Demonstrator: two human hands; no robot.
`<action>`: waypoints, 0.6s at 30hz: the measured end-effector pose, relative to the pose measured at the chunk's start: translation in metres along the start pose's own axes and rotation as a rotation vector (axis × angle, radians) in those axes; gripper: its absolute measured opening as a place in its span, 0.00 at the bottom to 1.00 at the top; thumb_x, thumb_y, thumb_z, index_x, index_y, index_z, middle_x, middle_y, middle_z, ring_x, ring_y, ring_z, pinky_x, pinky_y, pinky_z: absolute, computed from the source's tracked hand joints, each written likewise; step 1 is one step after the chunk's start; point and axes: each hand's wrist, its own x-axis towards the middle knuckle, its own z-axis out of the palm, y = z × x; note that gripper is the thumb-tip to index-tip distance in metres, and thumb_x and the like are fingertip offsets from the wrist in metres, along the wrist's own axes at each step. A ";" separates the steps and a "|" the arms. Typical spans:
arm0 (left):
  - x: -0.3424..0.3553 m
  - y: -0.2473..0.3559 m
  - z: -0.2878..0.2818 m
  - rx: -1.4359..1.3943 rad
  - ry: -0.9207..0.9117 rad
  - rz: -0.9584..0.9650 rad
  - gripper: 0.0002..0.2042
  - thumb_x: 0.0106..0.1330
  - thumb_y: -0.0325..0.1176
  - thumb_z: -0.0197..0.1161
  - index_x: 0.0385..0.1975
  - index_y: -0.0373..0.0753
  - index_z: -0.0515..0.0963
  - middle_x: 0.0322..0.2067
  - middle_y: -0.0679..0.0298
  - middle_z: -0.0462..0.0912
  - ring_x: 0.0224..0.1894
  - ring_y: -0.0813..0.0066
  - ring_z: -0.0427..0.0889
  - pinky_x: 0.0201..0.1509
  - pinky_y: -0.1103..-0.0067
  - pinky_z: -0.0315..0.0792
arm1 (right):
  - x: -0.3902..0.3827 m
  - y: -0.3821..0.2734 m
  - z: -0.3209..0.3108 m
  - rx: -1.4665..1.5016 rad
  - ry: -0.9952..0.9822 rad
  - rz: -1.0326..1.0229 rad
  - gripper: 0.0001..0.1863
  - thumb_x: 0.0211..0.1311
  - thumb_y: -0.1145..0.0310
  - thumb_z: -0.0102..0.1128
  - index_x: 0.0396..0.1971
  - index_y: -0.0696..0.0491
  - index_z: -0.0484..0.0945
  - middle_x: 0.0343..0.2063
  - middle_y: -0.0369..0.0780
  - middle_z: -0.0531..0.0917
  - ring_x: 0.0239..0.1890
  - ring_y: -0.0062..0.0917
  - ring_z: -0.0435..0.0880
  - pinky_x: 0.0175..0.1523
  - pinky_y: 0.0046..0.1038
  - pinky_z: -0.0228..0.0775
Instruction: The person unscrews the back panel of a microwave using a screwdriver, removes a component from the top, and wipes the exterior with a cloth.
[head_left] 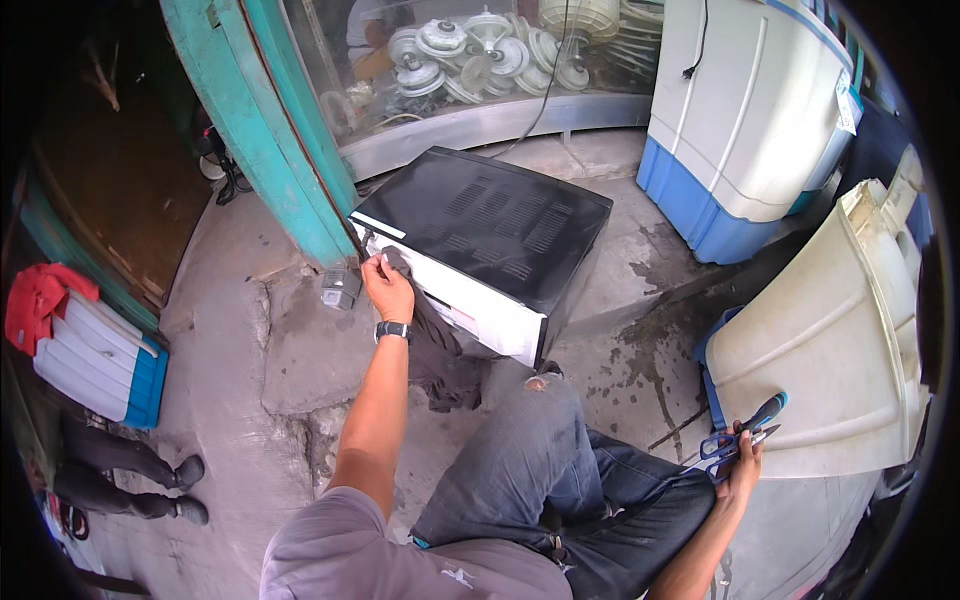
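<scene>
The left hand (387, 289) presses a dark cloth (435, 345) against the black microwave (500, 225), fingers closed on it; the right hand (742, 468) grips scissors (735, 440).

one microwave (490, 235), one cloth (435, 345), two washers (745, 120)

One head-worn fisheye view looks steeply down from above the person's shoulders, close over the knees, facing the concrete floor (250, 400); edges bend toward the frame's rim.

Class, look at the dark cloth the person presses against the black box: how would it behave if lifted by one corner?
The dark cloth would probably hang limp, since it already drapes in folds below the left hand. It looks light, held by fingertips alone. It seems unlikely to roll or slide off the black box.
</scene>
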 end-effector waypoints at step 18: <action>-0.023 0.042 -0.001 0.023 -0.122 0.162 0.05 0.68 0.26 0.58 0.36 0.31 0.71 0.39 0.50 0.74 0.44 0.51 0.75 0.49 0.64 0.70 | -0.046 -0.042 0.032 0.092 -0.038 -0.079 0.20 0.72 0.68 0.57 0.59 0.59 0.68 0.41 0.43 0.82 0.39 0.27 0.83 0.45 0.27 0.78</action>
